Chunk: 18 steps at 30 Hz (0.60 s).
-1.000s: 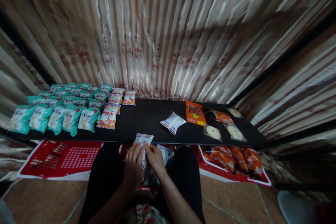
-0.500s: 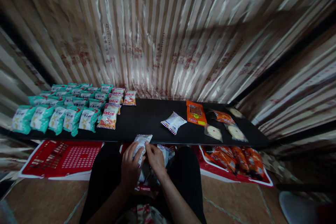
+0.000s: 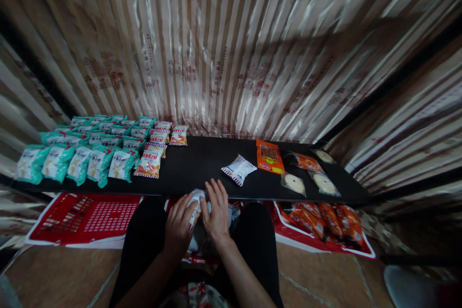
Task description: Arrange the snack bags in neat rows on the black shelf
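Low in front of me, between my knees, a small silvery-white snack bag (image 3: 197,196) with a striped edge is in my left hand (image 3: 178,221), whose fingers curl round its left side. My right hand (image 3: 218,209) lies against the bag's right side, its fingers stretched out toward the shelf and its thumb touching the bag. Beneath both hands are more pale snack bags (image 3: 234,211) in a red basket (image 3: 202,260), mostly hidden. A similar white bag with striped ends (image 3: 239,169) lies on the black shelf (image 3: 202,163) beyond my right hand.
Rows of teal snack bags (image 3: 122,163) and several orange-white bags (image 3: 149,160) stand on the left. At right lie an orange packet (image 3: 269,155), another orange bag (image 3: 305,161) and round wrapped items (image 3: 294,183). Below are a red basket (image 3: 111,216) and one with orange bags (image 3: 330,221).
My right hand has moved up a little, and its fingers have straightened from a curled hold. The bag in my left hand is now more covered.
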{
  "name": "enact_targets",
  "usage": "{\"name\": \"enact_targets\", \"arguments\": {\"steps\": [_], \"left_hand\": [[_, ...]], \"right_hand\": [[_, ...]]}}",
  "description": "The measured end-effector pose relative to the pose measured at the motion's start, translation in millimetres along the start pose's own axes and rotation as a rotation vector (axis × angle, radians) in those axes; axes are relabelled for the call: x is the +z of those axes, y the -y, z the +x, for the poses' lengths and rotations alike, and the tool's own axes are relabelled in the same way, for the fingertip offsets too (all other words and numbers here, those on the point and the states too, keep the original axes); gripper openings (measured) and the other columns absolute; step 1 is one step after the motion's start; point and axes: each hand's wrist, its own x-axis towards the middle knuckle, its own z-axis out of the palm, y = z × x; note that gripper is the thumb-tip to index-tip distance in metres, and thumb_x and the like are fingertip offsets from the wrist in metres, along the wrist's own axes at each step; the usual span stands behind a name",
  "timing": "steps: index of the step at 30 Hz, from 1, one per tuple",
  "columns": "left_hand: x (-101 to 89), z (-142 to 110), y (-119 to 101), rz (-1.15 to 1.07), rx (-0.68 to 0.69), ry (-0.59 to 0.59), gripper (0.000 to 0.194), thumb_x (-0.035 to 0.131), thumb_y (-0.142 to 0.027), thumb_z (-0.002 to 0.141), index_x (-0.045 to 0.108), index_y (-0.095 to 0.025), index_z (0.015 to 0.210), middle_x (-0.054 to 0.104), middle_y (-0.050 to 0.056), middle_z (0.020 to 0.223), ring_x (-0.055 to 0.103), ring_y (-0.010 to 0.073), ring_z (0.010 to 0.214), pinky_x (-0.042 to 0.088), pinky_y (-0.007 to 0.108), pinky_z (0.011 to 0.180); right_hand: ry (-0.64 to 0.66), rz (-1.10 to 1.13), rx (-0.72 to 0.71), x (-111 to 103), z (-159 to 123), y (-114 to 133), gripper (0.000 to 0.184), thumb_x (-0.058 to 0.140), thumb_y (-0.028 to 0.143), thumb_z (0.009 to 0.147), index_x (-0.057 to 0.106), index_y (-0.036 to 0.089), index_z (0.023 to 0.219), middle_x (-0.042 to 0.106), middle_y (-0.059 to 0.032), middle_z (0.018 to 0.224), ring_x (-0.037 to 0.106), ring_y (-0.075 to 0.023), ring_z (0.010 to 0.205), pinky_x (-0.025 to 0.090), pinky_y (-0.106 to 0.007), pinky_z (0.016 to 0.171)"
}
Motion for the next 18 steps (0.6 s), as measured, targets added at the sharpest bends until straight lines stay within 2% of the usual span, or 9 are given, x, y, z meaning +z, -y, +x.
{"name": "enact_targets", "arguments": {"steps": [2,5,12,15,18], "left_hand": [[-2.6,2.9,1.0,-0.01,0.012,0.031,0.029,0.044,-0.027,0.088,0.057,-0.019,0.111,0.06,0.01,0.118,0.053,0.0226,0.111,0.046,0.038,0.09],[-8.0,8.9,2.2,-0.016,0.026,0.082,0.029,0.042,-0.029,0.088,0.058,-0.02,0.111,0.062,0.008,0.115,0.055,0.0216,0.108,0.047,0.037,0.089],[-24.8,24.3,6.8,-0.095,0.069,0.181,0.031,0.041,-0.032,0.088,0.059,-0.02,0.111,0.065,0.007,0.108,0.059,0.0193,0.1,0.048,0.033,0.086],[-30.4,29.5,9.3,-0.16,0.05,0.23,0.029,0.043,-0.029,0.087,0.059,-0.021,0.109,0.066,0.005,0.107,0.059,0.0182,0.1,0.047,0.032,0.087],[-33.3,32.9,10.9,-0.228,-0.027,0.293,0.025,0.045,-0.029,0.086,0.06,-0.022,0.105,0.067,0.003,0.102,0.06,0.0174,0.095,0.048,0.03,0.085]], "right_hand": [[0.061,0.015,-0.079,-4.0,2.0,2.2,0.036,0.038,0.021,0.088,0.054,0.018,0.12,0.052,-0.0085,0.128,0.028,-0.0237,0.132,0.035,-0.046,0.102],[0.144,0.048,-0.121,-9.1,4.3,4.6,0.037,0.034,0.02,0.09,0.055,0.019,0.12,0.059,-0.0079,0.119,0.035,-0.0208,0.129,0.039,-0.041,0.099],[0.343,0.105,-0.215,-22.2,9.7,1.9,0.036,0.036,0.027,0.091,0.051,0.023,0.123,0.06,-0.0045,0.12,0.042,-0.0185,0.123,0.039,-0.038,0.097],[0.419,0.126,-0.231,-25.9,10.7,0.8,0.042,0.044,0.036,0.088,0.046,0.023,0.128,0.057,-0.0057,0.124,0.047,-0.0197,0.118,0.038,-0.038,0.097],[0.465,0.143,-0.229,-26.1,9.0,0.5,0.056,0.053,0.047,0.081,0.043,0.021,0.13,0.057,-0.0082,0.123,0.051,-0.0208,0.111,0.039,-0.037,0.094]]}}
